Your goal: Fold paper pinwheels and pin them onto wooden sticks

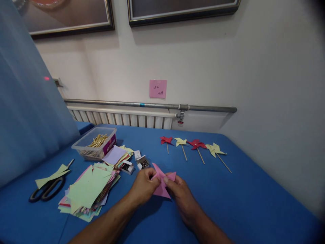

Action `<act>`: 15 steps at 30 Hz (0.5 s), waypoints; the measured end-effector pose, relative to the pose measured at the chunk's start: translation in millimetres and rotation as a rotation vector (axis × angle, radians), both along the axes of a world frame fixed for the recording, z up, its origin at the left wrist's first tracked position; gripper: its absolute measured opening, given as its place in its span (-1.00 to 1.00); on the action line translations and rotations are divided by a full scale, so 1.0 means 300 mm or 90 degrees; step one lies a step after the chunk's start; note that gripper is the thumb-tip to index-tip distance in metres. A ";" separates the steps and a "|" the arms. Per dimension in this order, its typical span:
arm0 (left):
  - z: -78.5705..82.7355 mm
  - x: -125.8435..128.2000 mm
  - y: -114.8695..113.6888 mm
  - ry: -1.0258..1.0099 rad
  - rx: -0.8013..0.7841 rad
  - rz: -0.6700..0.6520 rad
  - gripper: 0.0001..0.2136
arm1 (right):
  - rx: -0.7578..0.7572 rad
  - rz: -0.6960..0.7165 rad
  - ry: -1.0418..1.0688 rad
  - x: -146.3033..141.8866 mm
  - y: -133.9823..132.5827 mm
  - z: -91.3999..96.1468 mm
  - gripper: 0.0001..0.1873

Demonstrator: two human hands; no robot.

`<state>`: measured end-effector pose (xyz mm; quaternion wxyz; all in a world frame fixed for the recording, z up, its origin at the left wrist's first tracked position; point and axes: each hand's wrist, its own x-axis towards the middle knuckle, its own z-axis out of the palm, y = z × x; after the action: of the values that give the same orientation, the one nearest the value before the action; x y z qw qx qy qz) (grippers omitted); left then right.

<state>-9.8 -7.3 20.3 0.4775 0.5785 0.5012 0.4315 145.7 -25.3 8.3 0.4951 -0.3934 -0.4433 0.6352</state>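
Two hands meet low in the middle of the blue surface (228,196), both working one piece of pink paper (161,190) that is held just above the cloth. The left hand (143,184) has its fingers (155,182) pinched together on the paper's left edge, and the right hand (181,195) clamps the right edge between thumb and fingertips, so one folded corner pokes up between them. Behind the hands and well apart from them, a row of pinwheels (197,144), red and pale yellow by turns, lies flat on wooden sticks. To the left sits a loose stack of coloured sheets (88,189), with black scissors (47,190) beyond it under a green offcut (52,175). A clear plastic tub (95,146) holding thin sticks stands farther back, and small open boxes (143,163) lie just behind the left hand.
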 end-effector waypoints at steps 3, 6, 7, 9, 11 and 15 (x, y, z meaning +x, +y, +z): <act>0.006 -0.021 -0.002 0.055 0.010 -0.054 -0.75 | -0.031 0.074 -0.010 0.038 0.010 0.034 -0.62; 0.022 -0.036 -0.010 0.106 0.018 -0.105 -0.81 | 0.006 0.124 -0.095 0.073 0.030 0.058 -0.73; 0.027 -0.040 -0.014 0.118 0.016 -0.116 -0.82 | 0.021 0.140 -0.133 0.083 0.038 0.064 -0.76; 0.034 -0.043 -0.019 0.142 0.006 -0.130 -0.83 | 0.045 0.178 -0.203 0.096 0.049 0.073 -0.84; 0.035 -0.044 -0.023 0.163 -0.003 -0.133 -0.84 | 0.065 0.205 -0.245 0.099 0.055 0.076 -0.92; 0.030 -0.042 -0.024 0.149 -0.014 -0.144 -0.87 | 0.105 0.208 -0.227 0.085 0.052 0.058 -0.92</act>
<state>-22.5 -14.4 29.2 0.4677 0.6722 0.4901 0.2987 171.3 -9.8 25.8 0.3304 -0.3809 -0.6316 0.5889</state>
